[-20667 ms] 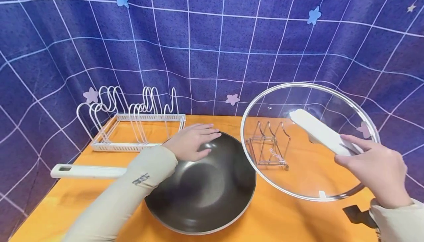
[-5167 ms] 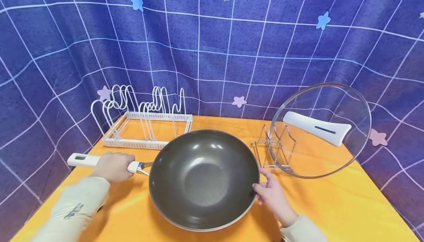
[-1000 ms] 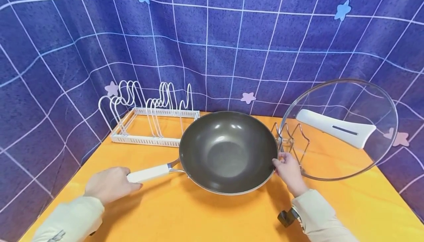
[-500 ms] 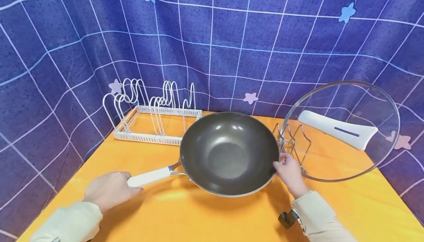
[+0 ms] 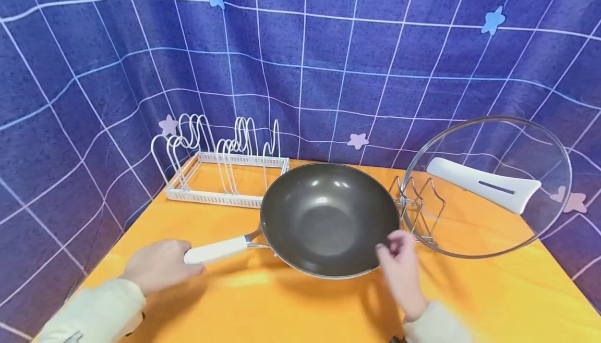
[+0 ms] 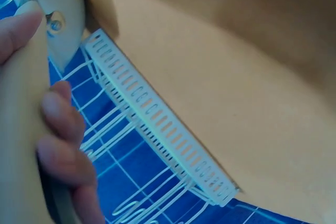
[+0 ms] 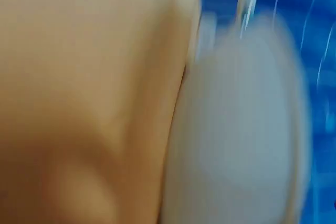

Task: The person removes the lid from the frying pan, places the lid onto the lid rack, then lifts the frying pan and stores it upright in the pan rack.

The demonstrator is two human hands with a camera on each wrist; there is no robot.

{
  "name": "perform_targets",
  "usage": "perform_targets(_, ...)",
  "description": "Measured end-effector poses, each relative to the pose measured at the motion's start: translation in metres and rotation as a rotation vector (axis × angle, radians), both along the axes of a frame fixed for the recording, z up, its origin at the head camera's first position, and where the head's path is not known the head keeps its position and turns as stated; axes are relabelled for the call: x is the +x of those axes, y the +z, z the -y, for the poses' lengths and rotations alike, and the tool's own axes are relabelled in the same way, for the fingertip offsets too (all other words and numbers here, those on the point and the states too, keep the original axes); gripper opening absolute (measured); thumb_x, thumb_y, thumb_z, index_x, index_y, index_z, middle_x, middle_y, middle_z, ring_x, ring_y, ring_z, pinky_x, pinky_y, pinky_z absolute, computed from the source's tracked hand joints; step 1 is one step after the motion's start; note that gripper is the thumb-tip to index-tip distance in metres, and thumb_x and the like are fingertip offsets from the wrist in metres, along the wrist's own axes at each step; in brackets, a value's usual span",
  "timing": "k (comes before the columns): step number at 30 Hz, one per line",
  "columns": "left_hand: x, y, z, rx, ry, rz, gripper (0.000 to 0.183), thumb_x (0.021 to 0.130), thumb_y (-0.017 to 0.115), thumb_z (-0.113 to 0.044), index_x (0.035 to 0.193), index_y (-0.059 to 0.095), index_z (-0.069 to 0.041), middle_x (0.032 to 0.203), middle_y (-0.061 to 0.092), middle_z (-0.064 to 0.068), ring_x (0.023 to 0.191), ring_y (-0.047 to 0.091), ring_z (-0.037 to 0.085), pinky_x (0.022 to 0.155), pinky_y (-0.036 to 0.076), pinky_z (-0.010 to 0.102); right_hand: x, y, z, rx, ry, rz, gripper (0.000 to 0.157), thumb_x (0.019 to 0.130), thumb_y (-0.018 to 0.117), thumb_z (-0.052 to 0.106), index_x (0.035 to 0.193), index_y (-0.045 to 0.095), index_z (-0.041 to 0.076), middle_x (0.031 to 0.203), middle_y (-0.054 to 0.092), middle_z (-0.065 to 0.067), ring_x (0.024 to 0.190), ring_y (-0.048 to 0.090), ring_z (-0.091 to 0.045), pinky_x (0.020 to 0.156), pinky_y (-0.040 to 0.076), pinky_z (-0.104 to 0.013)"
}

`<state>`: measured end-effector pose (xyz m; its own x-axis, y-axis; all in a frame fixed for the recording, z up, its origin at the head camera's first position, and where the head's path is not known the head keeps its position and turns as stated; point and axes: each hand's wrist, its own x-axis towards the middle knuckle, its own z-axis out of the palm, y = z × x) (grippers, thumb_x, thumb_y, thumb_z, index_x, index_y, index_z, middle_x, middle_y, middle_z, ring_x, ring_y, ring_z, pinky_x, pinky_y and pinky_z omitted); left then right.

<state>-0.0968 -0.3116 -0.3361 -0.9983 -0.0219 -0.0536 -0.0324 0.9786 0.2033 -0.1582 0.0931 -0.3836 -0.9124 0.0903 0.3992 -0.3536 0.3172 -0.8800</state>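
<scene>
A dark wok (image 5: 328, 223) with a pale outside and a white handle (image 5: 217, 249) sits mid-table, its inside facing up. My left hand (image 5: 159, 266) grips the handle's end; in the left wrist view, its fingers (image 6: 63, 161) curl round the handle. By the wok's right rim is my right hand (image 5: 400, 272), blurred, fingers loosely bent, overlapping the rim in the head view with nothing visible in its grasp. In the right wrist view the wok's pale outer side (image 7: 236, 129) is blurred and that hand's fingers are hidden.
A white wire rack (image 5: 220, 197) stands at the back left. At the right, a glass lid (image 5: 474, 228) with a white handle (image 5: 485, 182) stands tilted in a small metal wire rack (image 5: 424, 210). Behind hangs a blue gridded curtain (image 5: 324, 40); an orange cloth (image 5: 263, 306) covers the table.
Since 20.7 seconds ago, the lid has gone from my right hand into the small rack, and my left hand has taken the wok's handle. Just now my right hand has come away from the rim.
</scene>
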Motion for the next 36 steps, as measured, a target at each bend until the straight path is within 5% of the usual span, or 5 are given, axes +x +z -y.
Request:
perform_targets(4, -0.003, 0.005, 0.002, 0.041, -0.047, 0.033, 0.033, 0.074, 0.072, -0.045, 0.071, 0.054, -0.018, 0.058, 0.044, -0.005, 0.054, 0.041, 0.014, 0.045, 0.031, 0.032, 0.03, 0.005, 0.047, -0.021, 0.263, -0.115, 0.018, 0.073, 0.062, -0.011, 0.085, 0.056, 0.001, 0.069, 0.046, 0.007, 0.061, 0.042, -0.001, 0.05, 0.039, -0.021)
perform_targets(12, -0.006, 0.009, 0.019, 0.037, -0.085, 0.067, 0.031, 0.073, 0.071, -0.043, 0.07, 0.054, -0.018, 0.059, 0.047, -0.006, 0.055, 0.042, 0.013, 0.046, 0.033, 0.031, 0.047, 0.006, 0.179, -0.474, 0.732, 0.631, 0.028, 0.086, 0.058, 0.004, 0.111, 0.05, -0.006, 0.076, 0.057, -0.002, 0.065, 0.055, -0.008, 0.065, 0.049, -0.021)
perform_targets(18, -0.008, 0.009, 0.022, 0.126, -0.114, 0.132, 0.021, 0.07, 0.069, -0.034, 0.07, 0.055, -0.018, 0.054, 0.044, -0.007, 0.048, 0.039, 0.01, 0.043, 0.03, 0.026, 0.043, 0.002, 0.235, -0.708, 0.641, 0.906, 0.025, 0.093, 0.059, 0.021, 0.106, 0.047, 0.005, 0.081, 0.059, -0.008, 0.069, 0.06, -0.015, 0.079, 0.055, -0.035)
perform_targets(24, -0.008, 0.006, 0.021, 0.146, -0.067, 0.186, 0.024, 0.066, 0.072, -0.03, 0.076, 0.058, -0.014, 0.057, 0.048, -0.003, 0.043, 0.041, 0.011, 0.039, 0.032, 0.024, 0.033, -0.002, 0.251, -0.912, 0.52, 0.942, 0.034, 0.092, 0.06, 0.022, 0.114, 0.05, -0.002, 0.099, 0.057, -0.018, 0.097, 0.06, -0.029, 0.097, 0.046, -0.047)
perform_targets(36, 0.011, -0.008, 0.013, 0.09, -0.041, 0.024, 0.019, 0.061, 0.07, -0.025, 0.064, 0.052, -0.018, 0.057, 0.046, -0.006, 0.051, 0.04, 0.013, 0.045, 0.034, 0.031, 0.032, -0.007, 0.248, -0.814, 0.526, 0.882, 0.015, 0.089, 0.064, 0.006, 0.1, 0.06, -0.003, 0.085, 0.066, -0.012, 0.069, 0.064, -0.013, 0.081, 0.055, -0.033)
